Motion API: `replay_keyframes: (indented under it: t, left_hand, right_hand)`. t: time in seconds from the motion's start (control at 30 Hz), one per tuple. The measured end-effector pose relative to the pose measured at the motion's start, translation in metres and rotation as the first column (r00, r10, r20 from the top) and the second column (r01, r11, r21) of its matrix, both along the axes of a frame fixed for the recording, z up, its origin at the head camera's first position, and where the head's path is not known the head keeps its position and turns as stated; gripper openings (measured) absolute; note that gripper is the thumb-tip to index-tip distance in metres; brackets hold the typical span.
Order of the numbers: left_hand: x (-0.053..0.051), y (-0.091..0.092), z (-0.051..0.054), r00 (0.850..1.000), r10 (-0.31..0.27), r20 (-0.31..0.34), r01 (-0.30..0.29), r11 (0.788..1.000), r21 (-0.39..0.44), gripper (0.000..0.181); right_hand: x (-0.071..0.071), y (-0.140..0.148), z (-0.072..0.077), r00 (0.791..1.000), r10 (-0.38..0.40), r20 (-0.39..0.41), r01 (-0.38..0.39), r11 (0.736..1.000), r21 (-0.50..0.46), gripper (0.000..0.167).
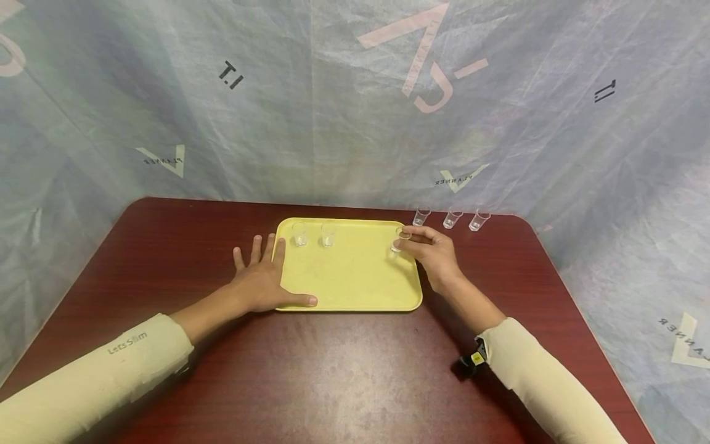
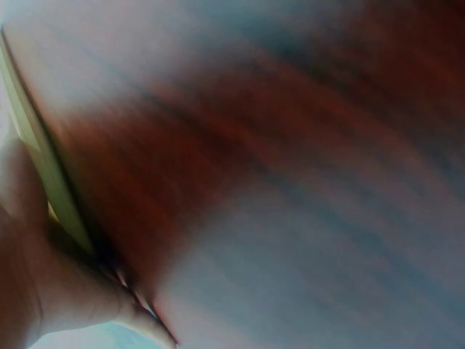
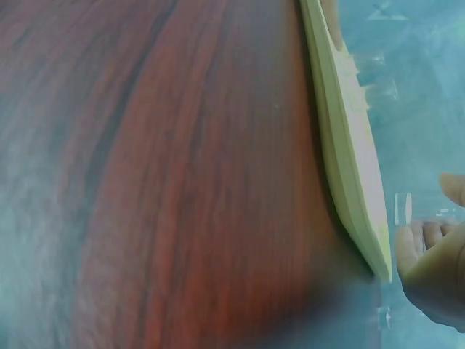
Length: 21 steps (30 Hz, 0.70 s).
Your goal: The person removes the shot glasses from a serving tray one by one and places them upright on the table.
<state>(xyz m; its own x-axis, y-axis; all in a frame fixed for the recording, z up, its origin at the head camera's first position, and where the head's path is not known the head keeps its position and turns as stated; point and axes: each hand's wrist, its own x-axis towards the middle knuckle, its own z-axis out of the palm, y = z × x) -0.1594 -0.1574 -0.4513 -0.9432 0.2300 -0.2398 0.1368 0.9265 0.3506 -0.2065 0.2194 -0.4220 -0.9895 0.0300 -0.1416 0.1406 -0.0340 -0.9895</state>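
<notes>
On the desk (image 1: 344, 370) lies a yellow tray (image 1: 349, 277). The left hand (image 1: 261, 283), spread wide, rests across its left edge. The right hand (image 1: 437, 251) pinches a clear cup (image 1: 400, 237) over the tray, near its far right corner.

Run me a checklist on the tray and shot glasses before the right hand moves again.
1. Tray steadied: ok; the left hand is spread across the left edge of the yellow tray.
2. Grip: ok; the right hand pinches a clear shot glass over the tray's right side.
3. Held glass's base seated on the tray: cannot tell.
4. Pair on the tray upright: ok; both stand near its far left corner.
5. All glasses on the tray: not ok; the trio stands on the table.
</notes>
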Motion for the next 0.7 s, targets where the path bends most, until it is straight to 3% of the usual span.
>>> replay_keyframes:
  t: [0.43,0.7]
  left_hand:
    - [0.002,0.0,0.003,1.0,0.002,-0.004,-0.002,1.0,0.009,0.174]
    - [0.004,0.001,0.006,1.0,-0.003,-0.001,0.003,1.0,0.024,0.171]
  right_hand:
    - [-0.005,0.027,0.011,0.998,-0.048,-0.041,0.044,0.994,-0.101,0.039]
    - [-0.01,0.042,0.011,0.994,-0.1,-0.049,0.093,0.986,-0.135,0.042]
